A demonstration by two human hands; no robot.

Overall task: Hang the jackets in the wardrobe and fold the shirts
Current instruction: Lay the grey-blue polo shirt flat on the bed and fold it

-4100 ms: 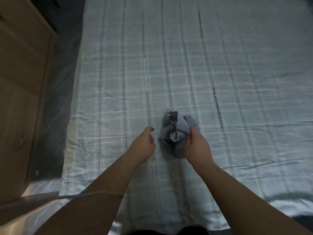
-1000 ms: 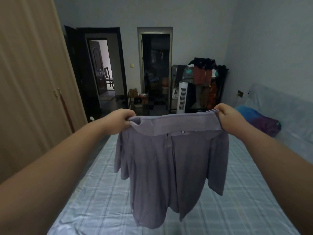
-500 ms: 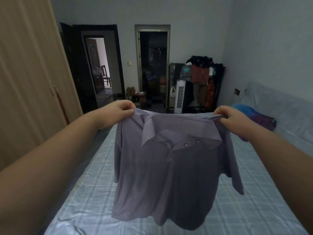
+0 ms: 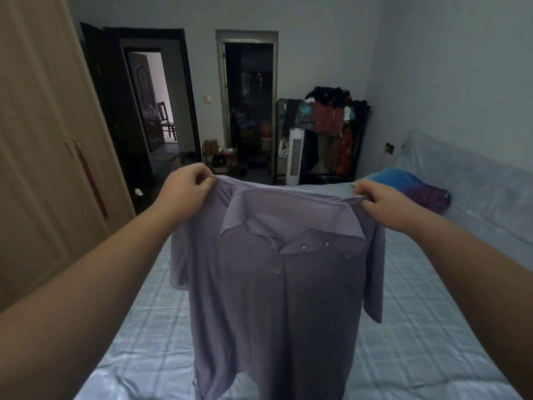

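A lilac short-sleeved polo shirt (image 4: 274, 298) hangs spread out in the air above the bed, collar up and buttoned placket facing me. My left hand (image 4: 184, 189) pinches its left shoulder. My right hand (image 4: 383, 202) pinches the right shoulder at about the same height. The hem drops below the frame's bottom edge. The wooden wardrobe (image 4: 43, 168) stands at the left with its doors closed.
The bed (image 4: 418, 327) with a pale blue checked sheet lies under the shirt. A blue and purple bundle (image 4: 415, 189) rests at its far right. Beyond stand a loaded clothes rack (image 4: 331, 134), a white tower fan (image 4: 295, 157) and two open doorways (image 4: 248, 108).
A crumpled bundle on the bed was lifted and shaken out into a hanging shirt. In the last half second both hands sank slightly and the shirt's lower part swung back to hang straighter.
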